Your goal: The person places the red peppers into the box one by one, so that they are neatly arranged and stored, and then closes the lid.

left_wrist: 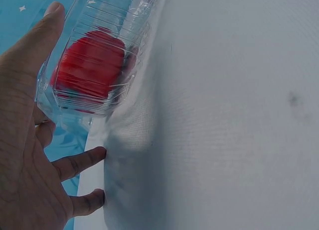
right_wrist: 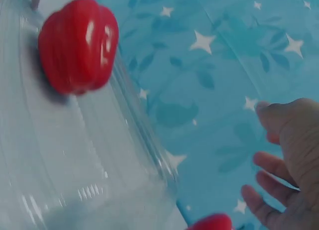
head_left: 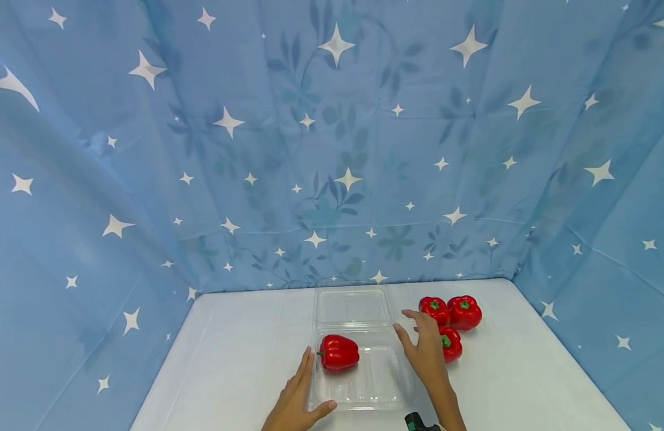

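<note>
A clear plastic clamshell container (head_left: 377,374) lies with its lid (head_left: 353,307) folded back on the white table. One red bell pepper (head_left: 338,353) lies on its side in the left part of the container, its stem toward my left hand (head_left: 295,398). That hand is beside the container's left wall, fingers extended and thumb near the front corner. My right hand (head_left: 426,347) hovers past the container's right side with fingers parted and nothing held. Close to it are three more red bell peppers (head_left: 465,312), one partly hidden behind the hand. The right wrist view shows the pepper (right_wrist: 79,46) through no lid.
A white cloth-covered table (head_left: 240,341) carries everything. Blue curtains (head_left: 332,149) with white stars stand behind it and at both sides. A dark strap piece (head_left: 415,421) shows at my right wrist.
</note>
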Demonstrator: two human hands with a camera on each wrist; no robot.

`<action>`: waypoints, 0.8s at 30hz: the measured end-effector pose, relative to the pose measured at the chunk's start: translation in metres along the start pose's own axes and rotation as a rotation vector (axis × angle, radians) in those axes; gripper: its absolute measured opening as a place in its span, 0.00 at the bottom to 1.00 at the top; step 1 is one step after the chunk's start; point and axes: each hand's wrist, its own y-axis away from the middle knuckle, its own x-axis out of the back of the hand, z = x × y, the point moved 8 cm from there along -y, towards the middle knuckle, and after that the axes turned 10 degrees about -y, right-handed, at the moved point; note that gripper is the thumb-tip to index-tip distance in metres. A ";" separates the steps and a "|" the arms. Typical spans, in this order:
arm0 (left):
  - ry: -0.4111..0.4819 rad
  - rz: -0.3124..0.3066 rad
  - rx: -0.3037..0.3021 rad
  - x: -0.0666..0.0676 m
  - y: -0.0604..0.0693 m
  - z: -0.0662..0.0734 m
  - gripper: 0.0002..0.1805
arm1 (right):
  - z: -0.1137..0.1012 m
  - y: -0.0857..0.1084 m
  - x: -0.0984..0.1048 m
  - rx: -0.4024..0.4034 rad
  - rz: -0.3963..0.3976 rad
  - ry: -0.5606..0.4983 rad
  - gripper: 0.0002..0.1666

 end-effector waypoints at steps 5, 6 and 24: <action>-0.001 0.004 -0.011 -0.001 0.000 0.000 0.60 | 0.014 0.002 0.025 0.047 0.147 0.014 0.32; -0.004 0.005 -0.012 -0.001 0.000 0.000 0.60 | 0.017 0.003 0.030 0.056 0.172 0.017 0.32; 0.019 -0.012 0.008 -0.004 -0.001 -0.004 0.61 | 0.077 0.016 0.043 -0.260 0.147 0.125 0.46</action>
